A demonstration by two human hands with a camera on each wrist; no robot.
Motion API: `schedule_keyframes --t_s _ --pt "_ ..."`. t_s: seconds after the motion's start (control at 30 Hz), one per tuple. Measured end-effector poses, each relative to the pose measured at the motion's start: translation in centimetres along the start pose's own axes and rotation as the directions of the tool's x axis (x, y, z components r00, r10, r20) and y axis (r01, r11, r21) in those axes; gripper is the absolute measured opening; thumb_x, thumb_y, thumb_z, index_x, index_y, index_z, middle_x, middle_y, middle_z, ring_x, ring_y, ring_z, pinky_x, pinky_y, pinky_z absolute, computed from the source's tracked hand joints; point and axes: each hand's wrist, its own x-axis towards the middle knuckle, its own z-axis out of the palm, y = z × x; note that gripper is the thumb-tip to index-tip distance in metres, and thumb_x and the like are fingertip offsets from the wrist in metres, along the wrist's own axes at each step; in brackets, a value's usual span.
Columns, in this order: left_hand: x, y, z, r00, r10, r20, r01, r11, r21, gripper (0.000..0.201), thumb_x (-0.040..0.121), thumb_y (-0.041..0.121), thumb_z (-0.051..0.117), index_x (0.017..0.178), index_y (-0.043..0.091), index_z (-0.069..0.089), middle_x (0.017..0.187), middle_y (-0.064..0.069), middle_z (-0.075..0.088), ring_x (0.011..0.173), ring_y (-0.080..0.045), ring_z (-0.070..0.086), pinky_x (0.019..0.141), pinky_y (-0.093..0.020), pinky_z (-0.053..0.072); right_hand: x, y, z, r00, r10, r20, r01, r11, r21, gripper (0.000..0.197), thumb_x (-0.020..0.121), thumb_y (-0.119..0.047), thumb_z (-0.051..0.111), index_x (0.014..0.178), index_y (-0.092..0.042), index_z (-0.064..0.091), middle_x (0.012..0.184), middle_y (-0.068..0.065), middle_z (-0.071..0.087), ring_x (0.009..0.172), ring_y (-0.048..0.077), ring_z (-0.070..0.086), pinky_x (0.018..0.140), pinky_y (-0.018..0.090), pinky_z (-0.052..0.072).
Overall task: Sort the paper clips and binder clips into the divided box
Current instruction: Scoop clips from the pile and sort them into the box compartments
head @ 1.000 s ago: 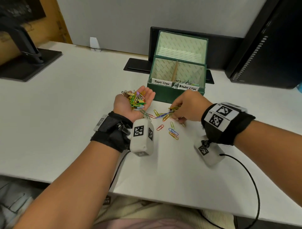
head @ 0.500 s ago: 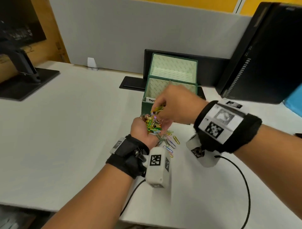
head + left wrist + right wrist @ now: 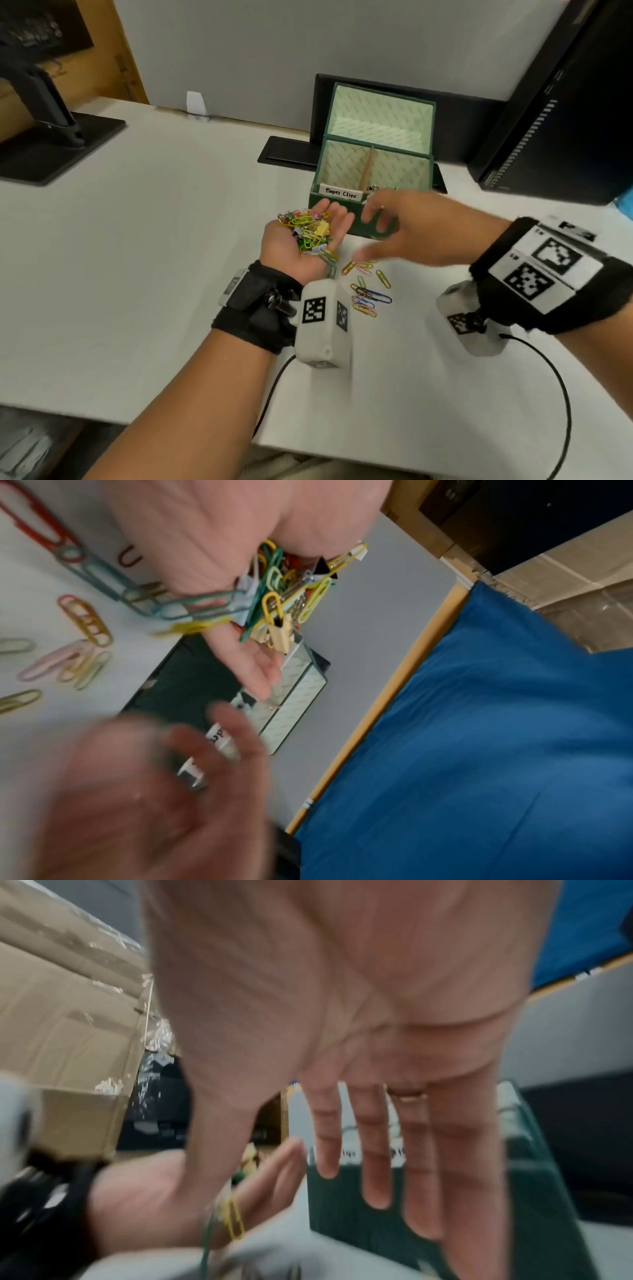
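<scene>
My left hand (image 3: 291,250) lies palm up in front of the green divided box (image 3: 358,228), fingers straight, carrying a heap of coloured paper clips and binder clips (image 3: 308,229). The left wrist view shows that heap (image 3: 277,596) with a tan binder clip in it. My right hand (image 3: 404,233) hovers to its right, fingers spread and empty, blurred by motion. Several loose paper clips (image 3: 368,294) lie on the white table below both hands. The box's left compartment is labelled "Paper Clips" (image 3: 340,193). In the right wrist view my right hand (image 3: 359,1042) is open before the box (image 3: 514,1204).
The box's lid (image 3: 380,113) stands up behind it against a black pad (image 3: 287,154). A monitor stand (image 3: 51,137) sits at the far left, a black computer case (image 3: 565,120) at the right. A cable (image 3: 561,394) loops from my right wrist near the table's front edge.
My right hand picked paper clips off the table, brought them to my left palm, and has now let go and opened. My left hand kept its heap.
</scene>
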Motion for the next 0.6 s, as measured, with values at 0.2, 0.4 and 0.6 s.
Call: schedule_keyframes --t_s 0.2,0.4,0.6 --pt "-0.2 1.3 0.0 0.999 0.026 0.02 -0.024 0.997 -0.076 0.043 0.101 0.018 0.029 0.096 -0.006 0.064 0.079 -0.022 0.069 0.066 -0.034 0.069 0.068 -0.053 0.056 -0.2 1.5 5.3 0.969 0.086 0.233 -0.055 0.989 -0.137 0.105 0.061 -0.066 0.077 0.147 -0.035 0.027 0.129 0.002 0.044 0.118 0.024 0.049 0.099 0.038 0.044" --pt "-0.1 1.1 -0.2 0.999 0.03 -0.02 -0.03 0.999 -0.03 0.045 0.102 0.02 0.027 0.101 -0.005 0.064 0.081 -0.022 0.069 0.073 -0.034 0.068 0.07 -0.052 0.056 1.4 -0.2 6.1 0.999 -0.045 0.006 0.045 0.997 -0.064 0.026 0.081 -0.021 0.075 0.106 -0.024 0.075 0.099 -0.001 0.073 0.096 0.019 0.064 0.084 0.031 0.052" --pt "0.2 0.9 -0.4 0.996 0.054 -0.074 -0.052 0.998 0.023 0.045 0.102 0.023 0.025 0.108 -0.003 0.061 0.094 -0.021 0.066 0.082 -0.032 0.066 0.077 -0.049 0.052 2.4 0.3 5.3 0.995 0.067 -0.075 -0.066 0.998 0.013 0.019 0.082 -0.007 0.067 0.086 -0.021 0.079 0.083 -0.006 0.07 0.086 0.015 0.065 0.083 0.028 0.054"
